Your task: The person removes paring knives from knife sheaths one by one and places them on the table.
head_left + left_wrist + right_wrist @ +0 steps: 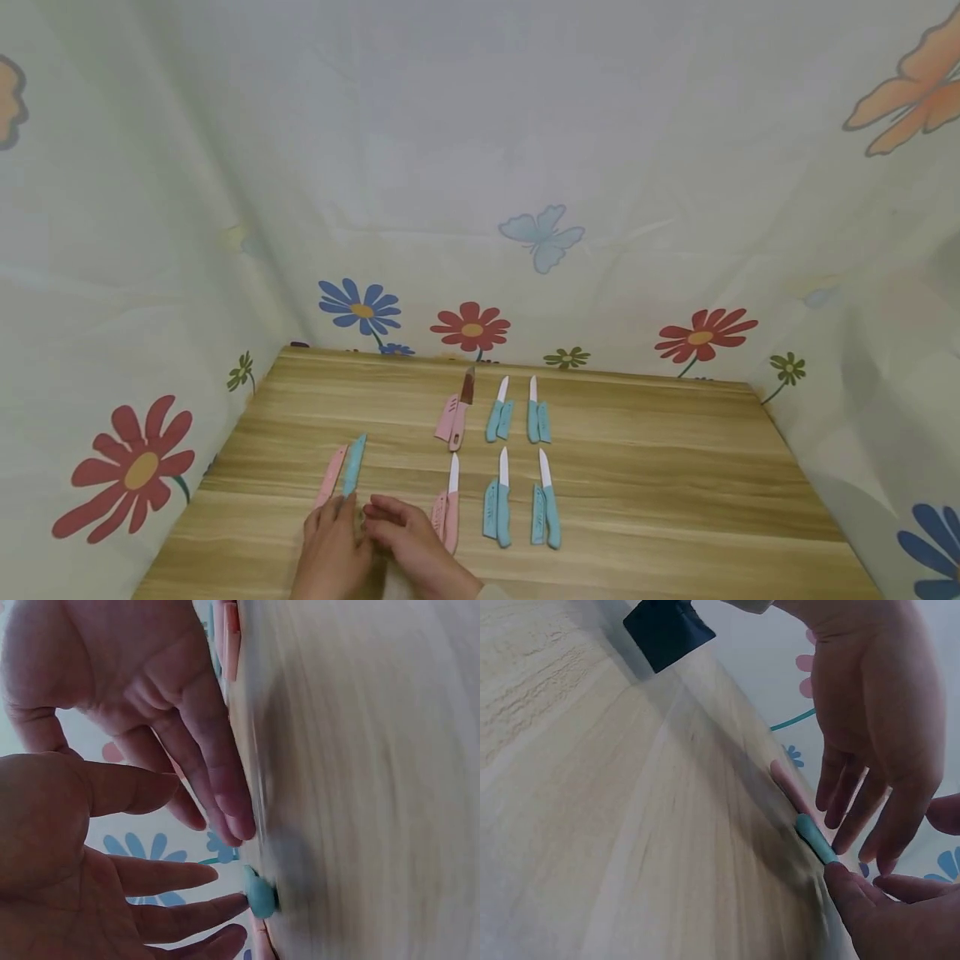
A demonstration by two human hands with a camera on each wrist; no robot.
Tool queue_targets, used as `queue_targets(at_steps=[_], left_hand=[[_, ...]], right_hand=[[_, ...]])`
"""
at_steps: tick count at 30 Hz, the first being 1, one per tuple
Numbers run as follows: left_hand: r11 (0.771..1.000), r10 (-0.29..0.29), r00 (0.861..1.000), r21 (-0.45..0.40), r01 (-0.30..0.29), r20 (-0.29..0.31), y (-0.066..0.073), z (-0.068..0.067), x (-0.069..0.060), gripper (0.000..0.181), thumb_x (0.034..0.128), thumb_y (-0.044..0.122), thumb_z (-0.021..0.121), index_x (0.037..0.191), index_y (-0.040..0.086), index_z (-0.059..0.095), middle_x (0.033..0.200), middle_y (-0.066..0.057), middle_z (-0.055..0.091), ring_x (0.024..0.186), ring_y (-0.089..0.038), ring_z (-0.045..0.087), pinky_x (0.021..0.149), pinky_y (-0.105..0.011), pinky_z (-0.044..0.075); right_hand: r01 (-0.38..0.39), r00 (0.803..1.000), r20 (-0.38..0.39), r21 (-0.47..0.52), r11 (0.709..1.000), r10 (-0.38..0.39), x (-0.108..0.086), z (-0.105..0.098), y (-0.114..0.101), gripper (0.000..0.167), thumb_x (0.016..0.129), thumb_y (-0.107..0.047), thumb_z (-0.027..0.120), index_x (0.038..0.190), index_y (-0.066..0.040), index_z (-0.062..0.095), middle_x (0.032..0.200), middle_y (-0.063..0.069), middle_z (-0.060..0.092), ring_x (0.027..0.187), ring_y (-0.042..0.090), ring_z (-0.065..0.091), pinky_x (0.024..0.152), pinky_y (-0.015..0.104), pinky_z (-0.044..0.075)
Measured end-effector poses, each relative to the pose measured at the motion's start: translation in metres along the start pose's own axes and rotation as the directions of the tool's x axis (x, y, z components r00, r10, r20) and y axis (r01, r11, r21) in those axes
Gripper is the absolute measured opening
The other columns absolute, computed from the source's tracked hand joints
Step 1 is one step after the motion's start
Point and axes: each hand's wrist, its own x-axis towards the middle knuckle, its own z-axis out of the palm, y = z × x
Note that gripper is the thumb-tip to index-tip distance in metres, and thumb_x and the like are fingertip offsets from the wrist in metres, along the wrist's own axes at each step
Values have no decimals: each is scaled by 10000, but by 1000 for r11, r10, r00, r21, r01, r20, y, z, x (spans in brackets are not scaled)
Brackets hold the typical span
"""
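Observation:
At the left of the table, in the head view, a turquoise sheathed knife (355, 462) lies beside a pink sheathed knife (331, 477). My left hand (332, 546) is at the near end of the turquoise one, fingers extended and loosely bent. In the left wrist view a left fingertip seems to meet the turquoise handle (261, 894); a firm grip is not visible. Just right of it my right hand (412, 537) holds nothing visible, its fingers relaxed. From the right wrist, the turquoise handle (814, 837) lies on the wood below the left fingers, with right fingertips close by.
Several unsheathed knives lie in two rows, each with its sheath alongside: a pink knife (452, 517) partly behind my right hand, a dark-bladed pink one (459, 425), and turquoise ones (503, 508). A floral curtain (420, 167) walls the wooden table (675, 483) at back and sides.

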Motion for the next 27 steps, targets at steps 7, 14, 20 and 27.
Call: queue_targets(at_steps=[7, 14, 20, 27], left_hand=[[996, -11, 1000, -88, 12, 16, 3, -1, 2, 711, 790, 12, 685, 1462, -96, 478, 1392, -337, 519, 1259, -521, 517, 1029, -659, 467], [994, 3, 1000, -112, -7, -31, 1, -4, 5, 696, 806, -30, 723, 1451, -93, 472, 1269, -318, 574, 1096, -414, 625, 924, -581, 544], [992, -17, 998, -128, 9, -61, -2, -5, 7, 629, 869, 24, 747, 1441, -61, 499, 1224, -294, 613, 1078, -440, 649, 881, -587, 550], [987, -45, 999, -154, 41, -25, -5, -5, 12, 617, 829, -34, 744, 1401, -102, 526, 1102, -192, 698, 956, -306, 692, 819, -500, 569]], right_hand=[[-17, 997, 72, -22, 1000, 18, 1, 2, 4, 523, 964, -90, 602, 1448, 90, 518, 1460, 224, 593, 1362, 312, 566, 1132, 398, 496], [-28, 997, 73, 23, 999, 27, -1, 0, 5, 522, 959, -59, 592, 1443, 118, 507, 1439, 243, 597, 1180, 202, 653, 984, 283, 570], [-48, 997, 71, 93, 995, 41, -3, -3, 7, 521, 949, 17, 555, 1437, 176, 466, 1422, 300, 578, 1146, 215, 668, 995, 398, 599], [-64, 994, 90, 80, 995, 57, -5, -8, 8, 532, 937, 6, 534, 1434, 182, 462, 1411, 287, 593, 1151, 248, 679, 992, 410, 600]])
